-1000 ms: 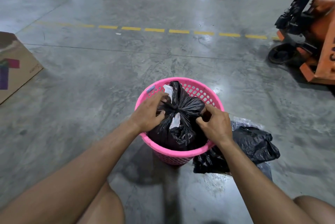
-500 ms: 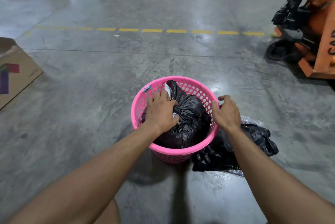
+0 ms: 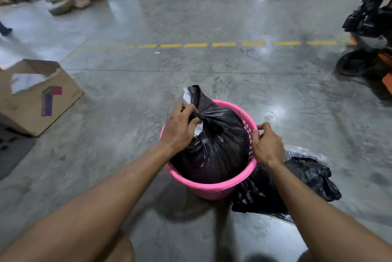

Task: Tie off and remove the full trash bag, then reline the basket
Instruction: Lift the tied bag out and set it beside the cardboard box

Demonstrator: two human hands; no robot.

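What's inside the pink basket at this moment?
A tied black trash bag fills the pink basket, its knotted neck gripped by the left hand. White scraps show at the knot. The basket's bottom and the bag's contents are hidden.

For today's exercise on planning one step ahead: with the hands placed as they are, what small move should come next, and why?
Probably lift the bag straight up with the left hand, which grips its knotted neck, while the right hand holds the pink basket down by its rim. The bag looks tied but sits partly inside the basket.
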